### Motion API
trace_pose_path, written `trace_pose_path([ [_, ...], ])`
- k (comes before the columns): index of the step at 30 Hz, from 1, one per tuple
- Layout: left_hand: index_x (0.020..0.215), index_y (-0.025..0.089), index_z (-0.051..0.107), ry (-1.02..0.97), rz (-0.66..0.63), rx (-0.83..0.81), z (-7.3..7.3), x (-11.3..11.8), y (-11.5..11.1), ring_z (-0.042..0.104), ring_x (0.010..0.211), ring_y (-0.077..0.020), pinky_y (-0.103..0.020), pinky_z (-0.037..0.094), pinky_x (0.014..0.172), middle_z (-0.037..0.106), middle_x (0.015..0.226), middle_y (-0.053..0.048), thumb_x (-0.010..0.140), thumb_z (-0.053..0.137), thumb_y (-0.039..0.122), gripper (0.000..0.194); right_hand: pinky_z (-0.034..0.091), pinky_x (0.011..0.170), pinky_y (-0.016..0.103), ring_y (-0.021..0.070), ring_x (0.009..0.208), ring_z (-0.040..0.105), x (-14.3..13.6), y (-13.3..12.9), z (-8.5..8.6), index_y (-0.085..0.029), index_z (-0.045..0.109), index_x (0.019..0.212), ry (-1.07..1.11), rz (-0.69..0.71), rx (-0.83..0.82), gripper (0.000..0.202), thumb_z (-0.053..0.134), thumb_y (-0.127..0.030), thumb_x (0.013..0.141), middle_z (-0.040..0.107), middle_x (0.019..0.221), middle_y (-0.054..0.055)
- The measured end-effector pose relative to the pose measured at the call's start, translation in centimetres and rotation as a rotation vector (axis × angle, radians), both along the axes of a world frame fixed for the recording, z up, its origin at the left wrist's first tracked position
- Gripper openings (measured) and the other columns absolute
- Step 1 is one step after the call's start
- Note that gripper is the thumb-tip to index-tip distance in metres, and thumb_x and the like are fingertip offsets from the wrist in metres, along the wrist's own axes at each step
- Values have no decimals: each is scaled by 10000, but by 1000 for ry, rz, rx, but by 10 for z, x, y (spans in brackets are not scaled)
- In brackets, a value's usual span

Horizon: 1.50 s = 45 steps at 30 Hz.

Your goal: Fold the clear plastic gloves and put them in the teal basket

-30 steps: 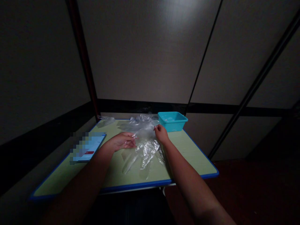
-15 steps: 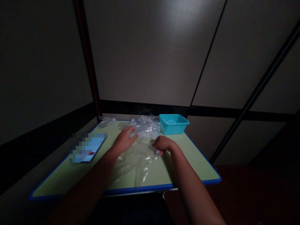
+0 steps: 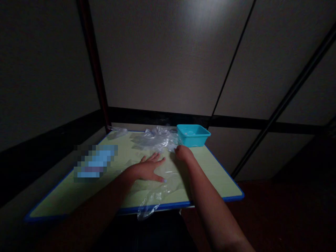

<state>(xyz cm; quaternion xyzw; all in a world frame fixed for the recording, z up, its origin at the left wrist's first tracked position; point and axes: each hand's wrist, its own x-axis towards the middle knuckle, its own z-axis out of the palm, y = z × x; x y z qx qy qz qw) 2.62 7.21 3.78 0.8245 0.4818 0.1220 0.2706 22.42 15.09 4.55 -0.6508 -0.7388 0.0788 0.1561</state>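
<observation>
My left hand (image 3: 148, 170) lies palm down with its fingers spread. It presses on a clear plastic bag (image 3: 152, 201) that is laid flat on the table, and the bag's near end hangs over the front edge. My right hand (image 3: 183, 153) is closed, fingertips pinched, just in front of the teal basin. Beside those fingertips is the near edge of a crumpled heap of clear plastic (image 3: 160, 136). What the pinch holds, if anything, is too small to make out.
A teal plastic basin (image 3: 195, 140) stands at the table's back right. Another piece of clear plastic (image 3: 118, 132) lies at the back left corner. On the left is a blurred-out, phone-like flat device (image 3: 97, 162). The pale green table (image 3: 217, 178) has a blue rim; panelled walls stand behind it.
My left hand has come down nearer and spread flat on the bag. My right hand has moved away from me, toward the heap and basin. The bag's near end now droops over the edge.
</observation>
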Motion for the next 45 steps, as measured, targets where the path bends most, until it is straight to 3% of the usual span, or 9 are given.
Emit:
trace_pose_path([
  [6, 1344, 236, 414, 186, 8, 307, 2, 4, 12, 265, 1334, -223, -398, 161, 1085, 367, 1435, -80, 863, 356, 547, 575, 425, 783, 342, 263, 1028, 547, -13, -9, 3, -203, 651, 1049, -94, 183, 17, 336, 406, -339, 863, 604, 1127, 136],
  [12, 1373, 240, 363, 317, 240, 247, -4, -8, 28, 218, 1349, -284, -579, 113, 1043, 354, 1442, -92, 895, 223, 539, 581, 425, 796, 292, 192, 925, 567, -18, -5, 0, -142, 651, 929, 292, 343, 50, 229, 464, -246, 847, 647, 981, 98],
  [18, 1363, 222, 372, 339, 472, 280, 1, -26, 29, 170, 1363, -299, -622, 103, 1022, 363, 1435, -97, 898, 251, 504, 558, 462, 558, 210, 109, 571, 606, -20, -22, 11, -128, 563, 795, 819, 592, -482, 129, 508, -236, 840, 653, 719, 42],
  [23, 1157, 203, 564, 199, 527, 404, 1, -30, 33, 392, 1226, -282, -486, 269, 1003, 533, 1273, -114, 890, 348, 429, 411, 458, 416, 224, 150, 448, 610, -19, -30, 16, -138, 557, 908, 815, 358, -756, 186, 428, -272, 901, 641, 586, 49],
  [28, 896, 155, 608, -109, 667, 592, 10, -28, 37, 529, 934, -227, -370, 369, 895, 610, 867, -82, 817, 485, 327, 226, 441, 366, 220, 138, 358, 551, -20, -16, 9, -126, 547, 882, 856, 107, -505, 133, 485, -243, 886, 531, 444, -7],
  [33, 840, 170, 586, -666, 388, -174, 24, -30, 21, 456, 497, -123, -249, 385, 506, 486, 590, 11, 838, 411, 499, 372, 454, 367, 208, 86, 317, 491, -16, -19, 20, -118, 540, 895, 955, 163, -638, 214, 379, -255, 933, 548, 486, -12],
  [36, 809, 159, 624, -580, 154, -637, 27, -32, 11, 456, 472, -116, -245, 364, 466, 507, 582, 2, 762, 551, 527, 378, 454, 363, 195, 93, 352, 535, -13, -30, 27, -123, 542, 895, 905, 388, -852, 252, 353, -282, 945, 611, 561, 14],
  [40, 733, 167, 606, -510, 193, -602, 24, -32, 12, 444, 466, -98, -238, 371, 480, 477, 547, 32, 725, 609, 497, 329, 507, 426, 219, 125, 459, 621, -14, -40, 28, -139, 526, 961, 743, 669, -1065, 252, 398, -354, 931, 660, 653, 26],
  [45, 780, 157, 583, -575, 197, -562, 18, -31, 21, 495, 539, -99, -234, 417, 529, 528, 622, 16, 743, 576, 508, 353, 503, 429, 219, 123, 429, 604, -19, -39, 21, -141, 511, 937, 597, 554, -1017, 257, 397, -371, 930, 617, 544, -8],
])
